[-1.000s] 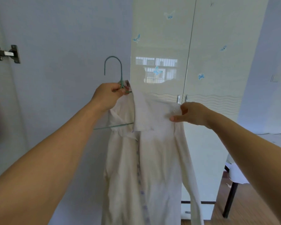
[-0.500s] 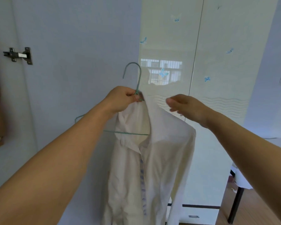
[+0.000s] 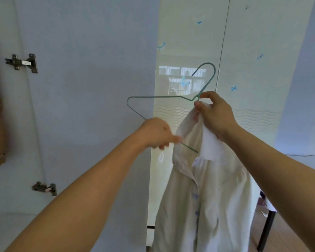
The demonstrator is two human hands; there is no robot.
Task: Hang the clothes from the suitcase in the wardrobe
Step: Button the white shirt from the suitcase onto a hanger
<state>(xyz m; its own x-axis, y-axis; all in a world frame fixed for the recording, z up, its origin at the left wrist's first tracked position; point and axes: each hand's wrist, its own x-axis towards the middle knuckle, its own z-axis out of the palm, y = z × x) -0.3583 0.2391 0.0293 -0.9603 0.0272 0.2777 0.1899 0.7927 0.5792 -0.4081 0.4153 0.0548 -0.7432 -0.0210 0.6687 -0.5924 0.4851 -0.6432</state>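
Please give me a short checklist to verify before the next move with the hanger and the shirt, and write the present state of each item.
1. Right hand holds the green wire hanger at its neck, together with the collar: ok.
2. Left hand grips the hanger's lower bar: ok, though the hand is blurred.
3. White shirt sits on both hanger shoulders: not ok; the left shoulder of the hanger sticks out bare.
4. Hanger is level: not ok; it is tilted.
5. Hook is free for hanging: ok.
6. Wardrobe rail is in reach: cannot tell; only the opened wardrobe door with its hinges shows.
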